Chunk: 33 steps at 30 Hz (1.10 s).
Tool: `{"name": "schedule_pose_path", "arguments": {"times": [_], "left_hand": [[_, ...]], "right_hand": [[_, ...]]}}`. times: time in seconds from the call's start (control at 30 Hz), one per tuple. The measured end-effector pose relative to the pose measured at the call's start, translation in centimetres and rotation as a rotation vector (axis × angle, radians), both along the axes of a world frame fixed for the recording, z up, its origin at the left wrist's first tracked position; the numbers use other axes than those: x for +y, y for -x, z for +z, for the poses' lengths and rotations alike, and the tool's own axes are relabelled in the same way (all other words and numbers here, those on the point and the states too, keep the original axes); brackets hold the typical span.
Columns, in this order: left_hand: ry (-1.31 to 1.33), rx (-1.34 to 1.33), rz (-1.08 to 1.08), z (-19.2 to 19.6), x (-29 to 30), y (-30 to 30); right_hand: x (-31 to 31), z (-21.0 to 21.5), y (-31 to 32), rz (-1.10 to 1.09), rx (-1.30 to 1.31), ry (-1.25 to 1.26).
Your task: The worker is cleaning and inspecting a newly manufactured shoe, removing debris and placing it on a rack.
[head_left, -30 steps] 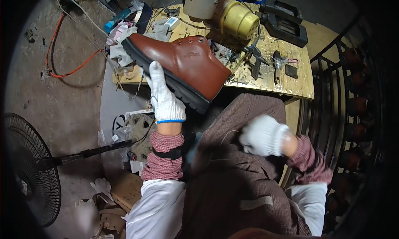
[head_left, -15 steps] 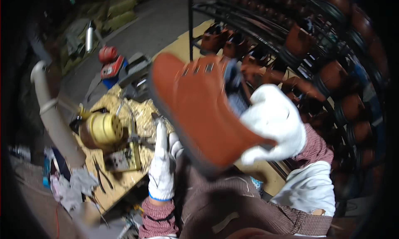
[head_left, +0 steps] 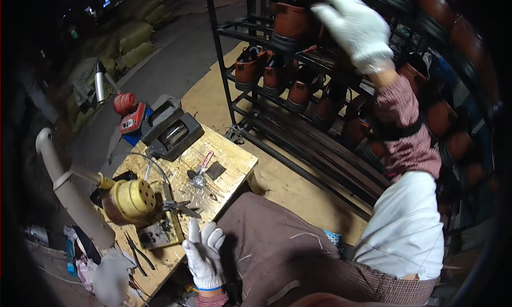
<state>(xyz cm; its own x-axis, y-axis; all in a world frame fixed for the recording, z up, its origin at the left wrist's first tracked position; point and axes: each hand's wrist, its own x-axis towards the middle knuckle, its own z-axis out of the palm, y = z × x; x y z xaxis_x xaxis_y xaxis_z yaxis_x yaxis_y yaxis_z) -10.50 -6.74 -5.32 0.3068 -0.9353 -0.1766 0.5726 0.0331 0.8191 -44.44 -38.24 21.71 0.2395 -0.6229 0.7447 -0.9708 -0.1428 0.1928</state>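
Change: since 0.5 s earlier, the brown boot (head_left: 292,20) had left the space before the chest and stood on the top tier of the black metal rack (head_left: 298,131).
Right hand (head_left: 356,25): gloved in white, raised at the rack beside the boot; whether it gripped the boot could not be told.
Left hand (head_left: 204,253): gloved, fingers spread wide, holding nothing, at the tabletop (head_left: 234,160) edge.
Nearby: yellow perforated drum (head_left: 130,200), pliers (head_left: 178,206).
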Motion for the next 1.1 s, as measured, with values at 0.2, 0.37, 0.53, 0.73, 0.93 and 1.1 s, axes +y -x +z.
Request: {"name": "schedule_pose_path", "arguments": {"times": [0.2,0.37,0.53,0.73,0.93,1.1], "left_hand": [[0.033,0.044,-0.070,0.5,1.7,2.0],[0.038,0.093,-0.167,0.0,2.6,4.8],[-0.154,-0.171,-0.011,-0.1,4.0,4.3],[-0.020,0.319,0.354,-0.3,9.7,-0.8],[0.064,0.294,0.458,0.0,10.1,-4.1],[0.148,0.291,0.472,0.2,8.9,-6.5]], "right_hand": [[2.8,-3.3,4.1,-0.223,-0.229,-0.241],[19.0,-9.4,-6.4,0.532,0.116,0.078],[24.9,-14.5,-9.9,1.377,0.109,-0.680],[24.7,-18.7,-13.8,1.532,-0.066,-0.748],[23.5,-20.7,-13.8,1.314,-0.190,-0.867],[24.1,-23.2,-12.4,1.167,-0.224,-0.971]]}}
